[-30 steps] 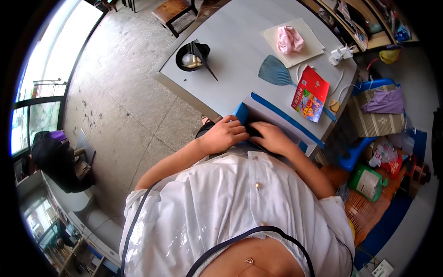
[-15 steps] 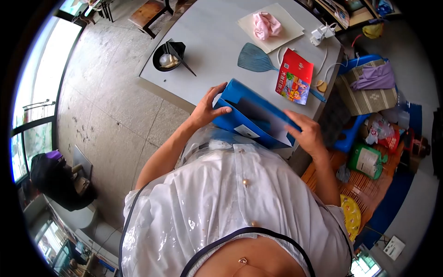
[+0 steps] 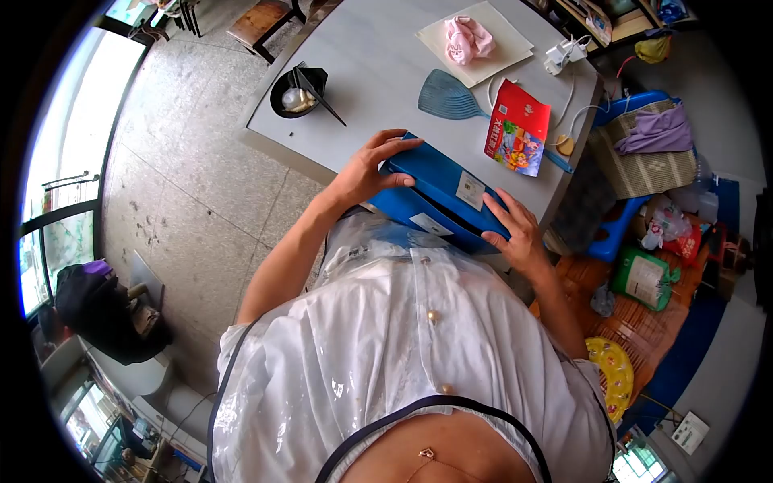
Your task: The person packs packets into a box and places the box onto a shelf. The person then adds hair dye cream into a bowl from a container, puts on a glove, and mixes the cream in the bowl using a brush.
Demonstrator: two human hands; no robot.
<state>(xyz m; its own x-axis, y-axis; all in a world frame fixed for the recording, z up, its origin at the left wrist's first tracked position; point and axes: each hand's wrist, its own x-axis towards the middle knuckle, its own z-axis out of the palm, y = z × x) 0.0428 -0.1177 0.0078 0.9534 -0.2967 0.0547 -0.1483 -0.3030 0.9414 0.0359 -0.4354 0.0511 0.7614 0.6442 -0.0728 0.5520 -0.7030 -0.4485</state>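
A blue document file box [image 3: 439, 179] with white labels is held between my hands, against the table's near edge and close to my body. Its flap is folded down, leaving a narrow dark gap along the front. My left hand [image 3: 366, 173] grips the left end, fingers over the top and thumb on the near side. My right hand [image 3: 518, 235] holds the right end, fingertips near the upper label and thumb at the gap. Whatever lies inside the box is hidden.
On the grey table [image 3: 362, 48] are a black bowl [image 3: 298, 92] with a brush, a blue fly swatter [image 3: 451, 95], a red printed packet [image 3: 519, 129], a pink cloth [image 3: 469, 40] on paper and a white charger [image 3: 566, 55]. A blue chair [image 3: 616, 229] stands at the right.
The box's flap has come down over the opening, so the pale inside no longer shows and the top label faces up. My right hand has moved down along the right end.
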